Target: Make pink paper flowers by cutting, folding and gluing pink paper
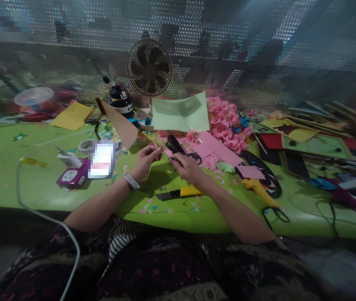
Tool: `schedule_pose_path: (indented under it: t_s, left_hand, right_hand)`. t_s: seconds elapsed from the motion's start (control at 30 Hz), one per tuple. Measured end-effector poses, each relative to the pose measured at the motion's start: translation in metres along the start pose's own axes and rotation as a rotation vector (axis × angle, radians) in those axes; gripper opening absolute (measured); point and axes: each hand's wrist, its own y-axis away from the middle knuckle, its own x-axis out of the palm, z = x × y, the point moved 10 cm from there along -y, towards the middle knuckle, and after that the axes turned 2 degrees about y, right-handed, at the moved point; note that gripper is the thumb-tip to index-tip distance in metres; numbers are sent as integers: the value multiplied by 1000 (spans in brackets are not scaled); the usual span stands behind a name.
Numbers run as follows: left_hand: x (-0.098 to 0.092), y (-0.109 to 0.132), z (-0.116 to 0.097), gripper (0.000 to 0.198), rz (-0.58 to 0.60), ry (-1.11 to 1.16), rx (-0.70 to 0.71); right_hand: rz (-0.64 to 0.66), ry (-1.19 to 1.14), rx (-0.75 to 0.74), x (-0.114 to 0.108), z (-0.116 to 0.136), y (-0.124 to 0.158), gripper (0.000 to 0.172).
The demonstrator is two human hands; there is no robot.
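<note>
My left hand (147,159) is closed in a pinch above the green table, its fingertips turned toward the right hand. Whatever lies between them is too small to make out. Opposite it, my right hand (186,166) has its thumb and fingers pressed together, and what they hold is unclear. Just beyond the right hand are a black stapler-like tool (174,144) and the black looped handles (196,158) of what look like scissors. Below both hands lies a utility knife (178,193) with a yellow handle and dark blade.
Pink paper flowers (226,121) are heaped behind pink paper sheets (220,147). A pale green sheet (181,115) stands before a fan (149,67). Leftward lie a lit phone (102,159) and a purple power adapter (73,175); rightward, a yellow glue gun (261,192). Paper scraps are scattered about.
</note>
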Motion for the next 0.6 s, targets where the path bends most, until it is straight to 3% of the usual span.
schedule_pose_path:
  t_s: [0.27,0.43,0.6]
  left_hand:
    - [-11,-7,-6,38,-69,19,22]
    - [-3,-6,3,37,41,-8,-32]
    - [14,-1,4,29,232,-151,-3]
  right_hand:
    - [-1,67,-13,-15,-6,-2,28]
    - [-106,312,284,-65,-50,-2,29]
    - [85,539,573,-78,-106,10,24]
